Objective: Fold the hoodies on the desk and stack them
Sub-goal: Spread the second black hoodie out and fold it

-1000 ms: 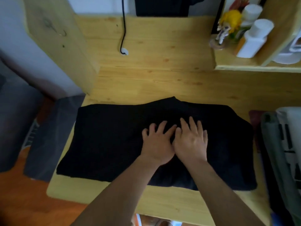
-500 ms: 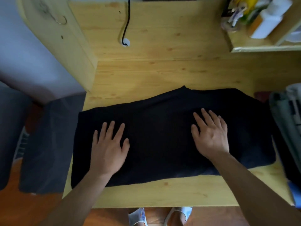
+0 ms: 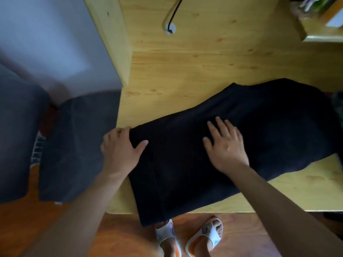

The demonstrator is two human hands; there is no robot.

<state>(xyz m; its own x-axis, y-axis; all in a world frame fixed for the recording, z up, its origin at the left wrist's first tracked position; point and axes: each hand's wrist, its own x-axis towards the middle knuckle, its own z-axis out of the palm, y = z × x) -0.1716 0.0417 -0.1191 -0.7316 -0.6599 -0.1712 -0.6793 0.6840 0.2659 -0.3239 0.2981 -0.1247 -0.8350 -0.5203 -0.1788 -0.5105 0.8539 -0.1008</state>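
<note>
Person, head-cam view. Both forearms bare to frame edge, no sleeves visible, no watch/rings/bands seen. Left hand (image 3: 120, 151) & right hand (image 3: 227, 145) bare, no gloves. Below near edge of the light pine wooden desk (image 3: 204, 62): white moulded open-toe slide sandals (image 3: 189, 236) w/ orange insoles, one per foot, toes showing, no socks.

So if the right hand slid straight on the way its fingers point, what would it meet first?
The right hand lies flat on the folded black hoodie, fingers pointing away and slightly left. It would likely cross the hoodie's far edge onto bare wooden desk; nothing else shows there.
</note>
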